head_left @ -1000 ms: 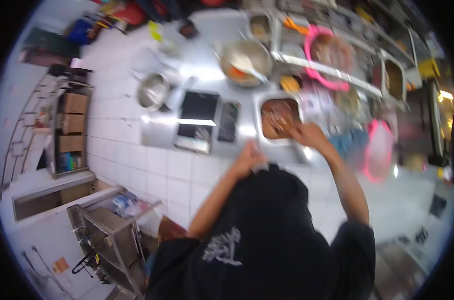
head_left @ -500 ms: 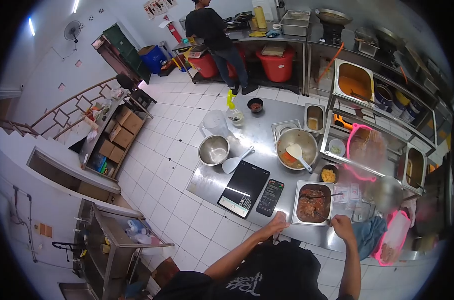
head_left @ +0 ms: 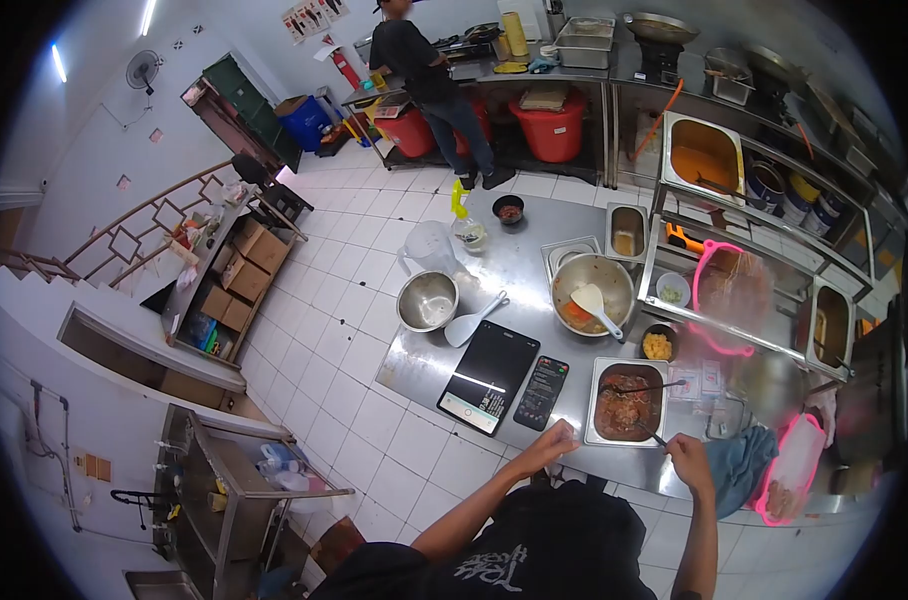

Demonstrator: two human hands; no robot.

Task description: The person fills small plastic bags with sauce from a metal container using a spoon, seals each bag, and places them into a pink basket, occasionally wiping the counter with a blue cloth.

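A square steel pan (head_left: pixel 592 433) of reddish-brown food (head_left: pixel 622 405) stands at the table's front edge, with two dark-handled utensils in it. My right hand (head_left: pixel 688 462) is closed round the handle of the one pointing toward me, at the pan's lower right. The other utensil (head_left: pixel 664 385) leans over the right rim, untouched. Beside the pan's lower left corner, my left hand (head_left: pixel 554 441) rests at the table edge with its fingers curled; what they hold, if anything, is hidden. Just beyond it lie a phone (head_left: pixel 541 392) and a tablet (head_left: pixel 490 376).
Behind the pan are a large bowl (head_left: pixel 565 272) with a white spatula and a black bowl of yellow pieces (head_left: pixel 657 347). A metal bowl (head_left: pixel 427 300) stands left. A blue cloth (head_left: pixel 742 470) and pink-rimmed baskets (head_left: pixel 789 470) lie right. Another person (head_left: pixel 414 60) stands at the far counter.
The utensil in my right hand has shifted slightly within the food. The other utensil's handle has turned a little. My left hand has barely moved. The far person's head has turned slightly.
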